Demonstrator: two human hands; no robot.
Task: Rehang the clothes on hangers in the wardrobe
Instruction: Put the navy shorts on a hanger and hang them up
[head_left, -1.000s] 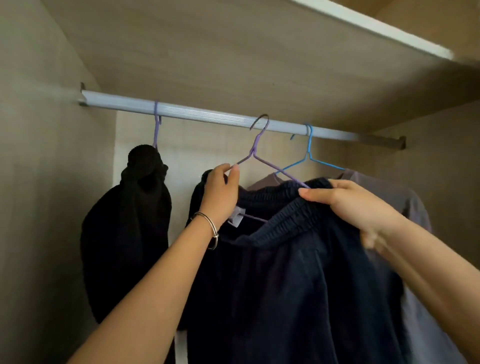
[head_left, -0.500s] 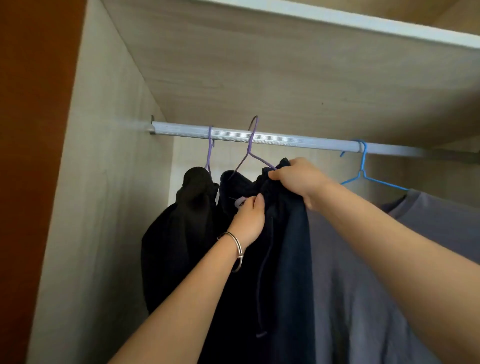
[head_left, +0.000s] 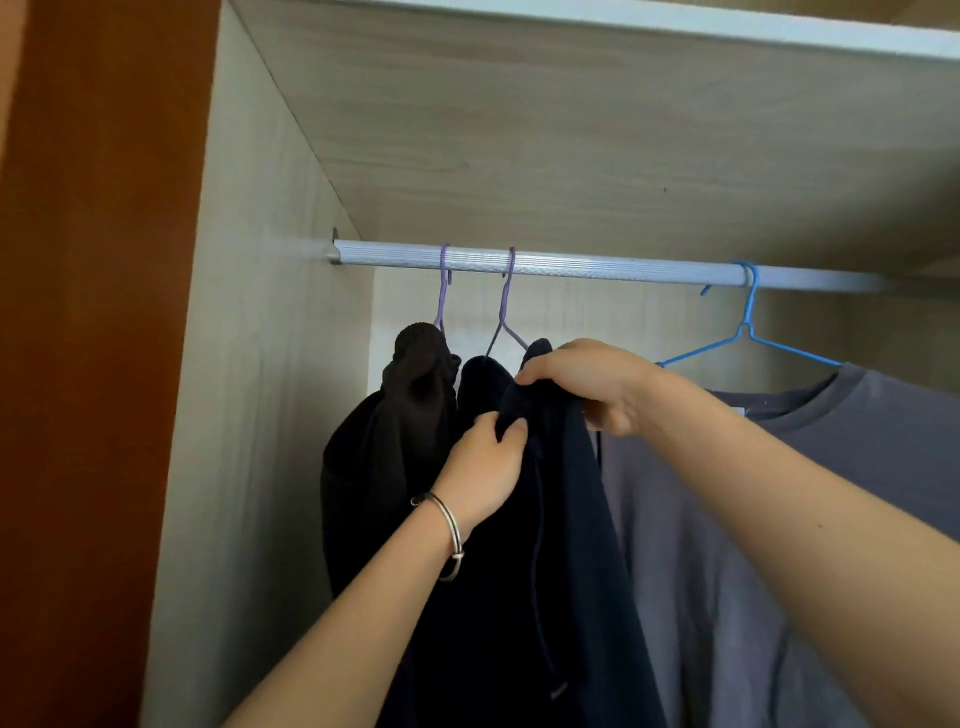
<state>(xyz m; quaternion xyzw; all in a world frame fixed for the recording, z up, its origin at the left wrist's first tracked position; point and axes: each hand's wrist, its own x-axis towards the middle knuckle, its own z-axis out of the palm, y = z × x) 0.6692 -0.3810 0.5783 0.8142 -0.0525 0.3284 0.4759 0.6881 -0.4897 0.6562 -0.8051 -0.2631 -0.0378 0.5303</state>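
Observation:
A silver rail (head_left: 597, 266) runs across the wardrobe. A purple hanger (head_left: 505, 306) hooked on it carries dark navy trousers (head_left: 566, 545) with a drawstring. My right hand (head_left: 587, 382) grips the trousers' waistband at the top. Just below, my left hand (head_left: 485, 467), with a bangle on the wrist, pinches the same navy fabric. To the left another purple hanger (head_left: 442, 291) holds a black garment (head_left: 395, 441). On the right a blue hanger (head_left: 748, 332) holds a grey T-shirt (head_left: 779, 519).
The wardrobe's light wood side wall (head_left: 249, 415) stands close on the left, with a brown panel (head_left: 93, 364) beyond it. A wooden shelf (head_left: 571, 130) sits just above the rail. A stretch of bare rail lies between the navy trousers and the blue hanger.
The navy trousers' hanger has slid left along the rail, close to the black garment. My left hand moved from the hanger's shoulder down to the fabric. The view pulled back and left.

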